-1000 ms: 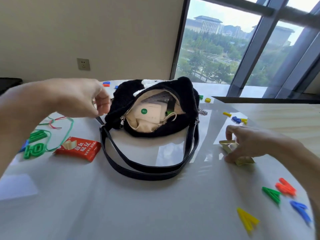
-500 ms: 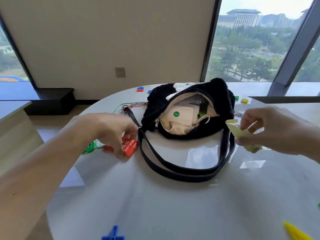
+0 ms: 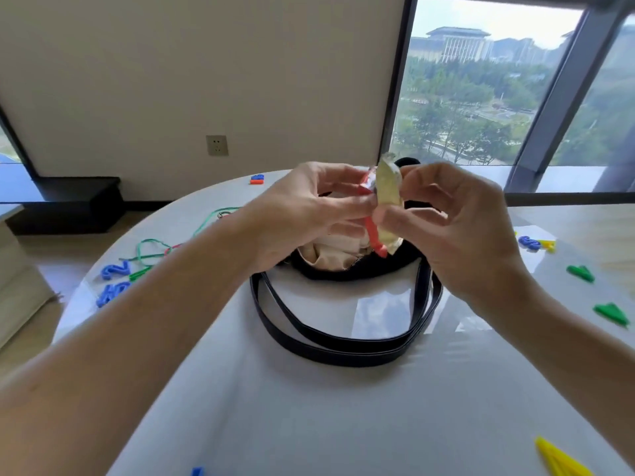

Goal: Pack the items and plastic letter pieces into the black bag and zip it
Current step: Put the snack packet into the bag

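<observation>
The black bag [image 3: 357,271] lies open at the table's middle, its beige lining showing and its strap [image 3: 343,345] looped toward me. Above the opening, my left hand [image 3: 309,207] holds the red packet [image 3: 372,235] and my right hand [image 3: 457,228] pinches the pale yellow-green packet [image 3: 388,190]. Both packets are pressed side by side. My hands hide most of the bag's inside. Plastic letters lie scattered: blue ones [image 3: 115,269] at the left, green ones [image 3: 580,273] at the right, a yellow one [image 3: 560,458] near the front right.
A green cord [image 3: 154,245] curls on the round white table [image 3: 309,407] at the left. More small letters lie at the far edge [image 3: 257,179] and right [image 3: 531,242]. A wooden surface adjoins the table on the right; a wall and window stand behind.
My left hand picked the red packet off the table and my right hand lifted the yellow-green packet; both came together above the open bag.
</observation>
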The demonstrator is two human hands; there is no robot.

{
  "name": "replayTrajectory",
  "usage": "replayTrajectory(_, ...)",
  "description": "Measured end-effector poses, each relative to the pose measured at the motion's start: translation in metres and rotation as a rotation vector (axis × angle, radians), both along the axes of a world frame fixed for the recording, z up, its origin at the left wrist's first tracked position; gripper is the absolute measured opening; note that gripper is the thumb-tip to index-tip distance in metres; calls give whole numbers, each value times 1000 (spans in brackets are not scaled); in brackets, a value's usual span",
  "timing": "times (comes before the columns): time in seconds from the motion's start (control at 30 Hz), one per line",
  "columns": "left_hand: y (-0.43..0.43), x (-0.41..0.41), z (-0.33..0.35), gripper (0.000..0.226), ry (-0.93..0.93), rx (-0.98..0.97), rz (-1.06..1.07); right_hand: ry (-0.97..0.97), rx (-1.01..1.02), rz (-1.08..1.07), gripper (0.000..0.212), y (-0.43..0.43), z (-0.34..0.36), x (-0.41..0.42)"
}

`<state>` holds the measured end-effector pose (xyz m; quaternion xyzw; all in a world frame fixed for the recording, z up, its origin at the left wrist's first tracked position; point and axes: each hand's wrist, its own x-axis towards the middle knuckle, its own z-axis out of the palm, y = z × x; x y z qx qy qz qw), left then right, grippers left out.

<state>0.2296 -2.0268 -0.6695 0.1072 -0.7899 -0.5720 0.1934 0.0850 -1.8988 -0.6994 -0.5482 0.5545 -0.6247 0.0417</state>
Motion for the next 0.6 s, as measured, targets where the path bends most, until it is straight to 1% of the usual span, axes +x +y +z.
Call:
replayTrajectory(0.07, 7, -8, 0, 35, 48, 160, -58, 12, -27, -58, 22, -1, 3, -4)
replayTrajectory(0.1, 10, -12, 1, 35, 61, 173, -74, 46, -28, -82, 21, -1, 4, -5)
replayTrajectory(0.17, 16, -20, 0, 25, 107, 123, -45, 130, -29, -85, 20, 0, 8, -4)
replayTrajectory(0.23, 20, -28, 0, 20, 173, 173, 23, 168, -12, -42, 24, 1, 12, -4)
replayTrajectory(0.3, 20, -31, 3, 17, 249, 297, 77, 89, 44, -22, 33, 1, 15, -8)
replayTrajectory(0.37, 18, -32, 6, 11, 319, 368, 85, -95, 95, 28, 36, 3, 17, -11)
replayTrajectory(0.43, 16, -33, 7, 14, 333, 303, 65, -256, 100, 98, 33, 4, 17, -13)
replayTrajectory(0.5, 13, -36, 5, 26, 298, 170, 117, -325, 46, 91, 35, 4, 19, -15)
replayTrajectory(0.53, 10, -37, 3, 29, 273, 68, 197, -324, 9, 49, 37, 4, 20, -18)
replayTrajectory(0.57, 5, -38, 1, 28, 251, -61, 302, -296, -23, -22, 40, 4, 23, -23)
replayTrajectory(0.6, -1, -37, -3, 23, 229, -217, 410, -245, -46, -115, 44, 5, 25, -29)
